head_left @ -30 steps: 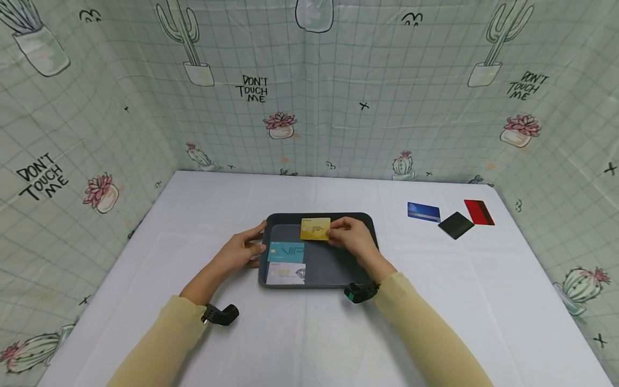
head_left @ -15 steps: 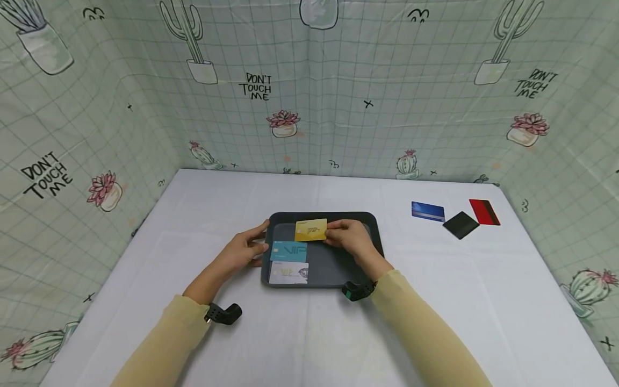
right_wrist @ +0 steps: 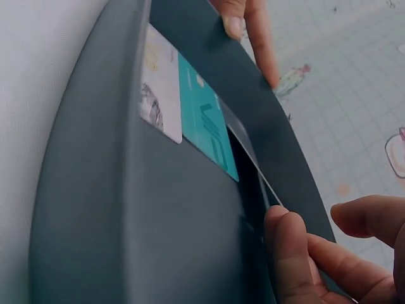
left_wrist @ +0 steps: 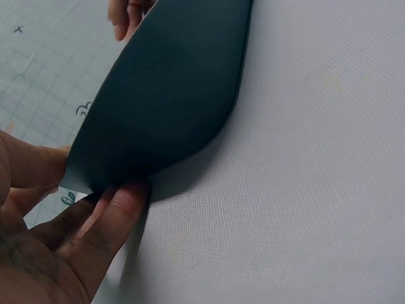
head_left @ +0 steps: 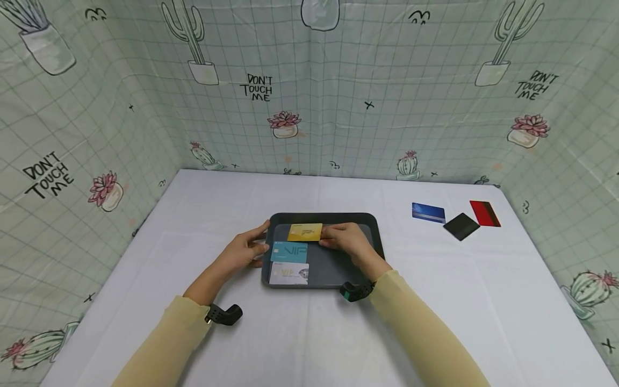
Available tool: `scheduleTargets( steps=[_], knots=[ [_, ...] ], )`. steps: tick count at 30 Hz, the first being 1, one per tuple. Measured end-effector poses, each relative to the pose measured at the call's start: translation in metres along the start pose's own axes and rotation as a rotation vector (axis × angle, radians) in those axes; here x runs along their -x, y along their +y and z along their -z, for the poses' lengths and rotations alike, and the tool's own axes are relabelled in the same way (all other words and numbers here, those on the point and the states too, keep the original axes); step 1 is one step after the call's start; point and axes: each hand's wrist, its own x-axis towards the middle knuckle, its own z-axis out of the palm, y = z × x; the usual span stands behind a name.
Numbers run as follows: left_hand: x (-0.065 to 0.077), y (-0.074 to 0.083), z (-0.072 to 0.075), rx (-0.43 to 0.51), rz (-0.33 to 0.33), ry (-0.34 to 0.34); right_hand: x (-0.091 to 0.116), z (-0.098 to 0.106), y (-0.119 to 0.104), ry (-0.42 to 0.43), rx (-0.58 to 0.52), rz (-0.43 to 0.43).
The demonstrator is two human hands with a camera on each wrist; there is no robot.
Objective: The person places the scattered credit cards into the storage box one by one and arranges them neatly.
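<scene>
A yellow card (head_left: pixel 304 232) lies tilted over the upper left of the dark grey tray (head_left: pixel 333 277), its right end pinched in my right hand (head_left: pixel 345 240). In the right wrist view the yellow card (right_wrist: pixel 262 174) shows almost edge-on, between the thumb and fingers of the right hand (right_wrist: pixel 316 256). Below it in the tray are a teal VIP card (head_left: pixel 289 251) and a white VIP card (head_left: pixel 289 273), one above the other. My left hand (head_left: pixel 239 250) holds the tray's left side, fingers at its rim and outer wall (left_wrist: pixel 164 95).
A blue card (head_left: pixel 428 212), a black card (head_left: pixel 461 226) and a red card (head_left: pixel 485 213) lie close together at the back right of the white table (head_left: pixel 271 338). A patterned cloth (head_left: pixel 338 134) rises behind the table and along its sides.
The right hand has moved the yellow card leftward and slightly down, toward the tray's upper left corner. The left hand has stayed at the tray's left side.
</scene>
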Motion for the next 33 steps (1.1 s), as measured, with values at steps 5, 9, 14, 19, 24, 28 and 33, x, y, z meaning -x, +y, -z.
scheduleTargets(
  steps=[5,9,14,19,24,28,33],
  knots=[
    [0.000,0.000,-0.001,0.000,0.006,0.000,-0.001,-0.001,0.000,-0.019,-0.034,0.015],
    [0.000,0.000,-0.001,0.012,0.010,0.001,-0.003,-0.003,0.000,-0.032,-0.058,0.023],
    [0.001,0.001,0.000,0.022,0.005,0.002,-0.007,-0.008,-0.002,-0.023,-0.067,0.017],
    [0.001,0.000,0.001,0.017,0.014,0.002,-0.008,-0.015,-0.004,-0.051,-0.116,0.002],
    [0.000,-0.001,0.001,-0.002,0.021,0.000,-0.007,-0.018,-0.004,-0.088,-0.166,0.004],
    [0.000,0.000,0.001,-0.002,0.020,0.003,-0.008,-0.019,-0.004,-0.093,-0.172,0.004],
    [0.000,-0.001,0.001,0.003,0.012,0.006,-0.007,-0.020,-0.002,-0.054,-0.068,0.028]
  ],
)
